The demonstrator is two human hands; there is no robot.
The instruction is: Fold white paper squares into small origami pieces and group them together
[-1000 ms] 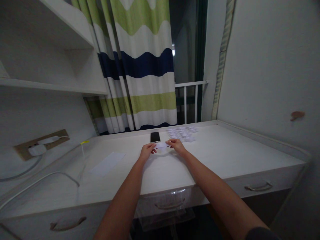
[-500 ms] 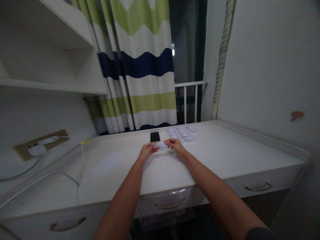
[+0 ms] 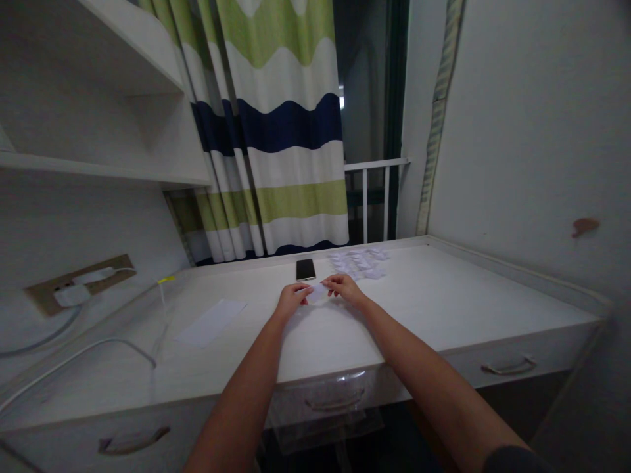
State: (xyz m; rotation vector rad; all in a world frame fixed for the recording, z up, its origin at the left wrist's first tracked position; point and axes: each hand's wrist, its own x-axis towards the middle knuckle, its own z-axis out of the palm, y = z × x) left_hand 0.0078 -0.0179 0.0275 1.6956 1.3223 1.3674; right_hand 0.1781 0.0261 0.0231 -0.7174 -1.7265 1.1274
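A small piece of white paper [image 3: 317, 292] is held up between my two hands, over the white desk [image 3: 335, 341]. My left hand [image 3: 290, 299] pinches its left side with thumb and fingers. From the right, my right hand [image 3: 342, 288] grips the other edge with its fingertips. The paper looks folded, though its exact shape is too small to tell. Just beyond my hands lies a black phone [image 3: 305, 269], flat on the desk. A cluster of several folded white paper pieces [image 3: 362, 261] spreads behind my right hand.
Flat white paper sheets [image 3: 211, 322] lie to the left. A white cable [image 3: 118, 341] runs along the desk's left side, below chargers [image 3: 73, 294] in a wall socket. A striped curtain [image 3: 296, 164] hangs behind the desk, and a shelf [image 3: 103, 167] juts out at upper left.
Between my hands the paper has changed from a flat, wide strip to a smaller, tilted shape. My right hand has shifted slightly to the left, closer to my left hand.
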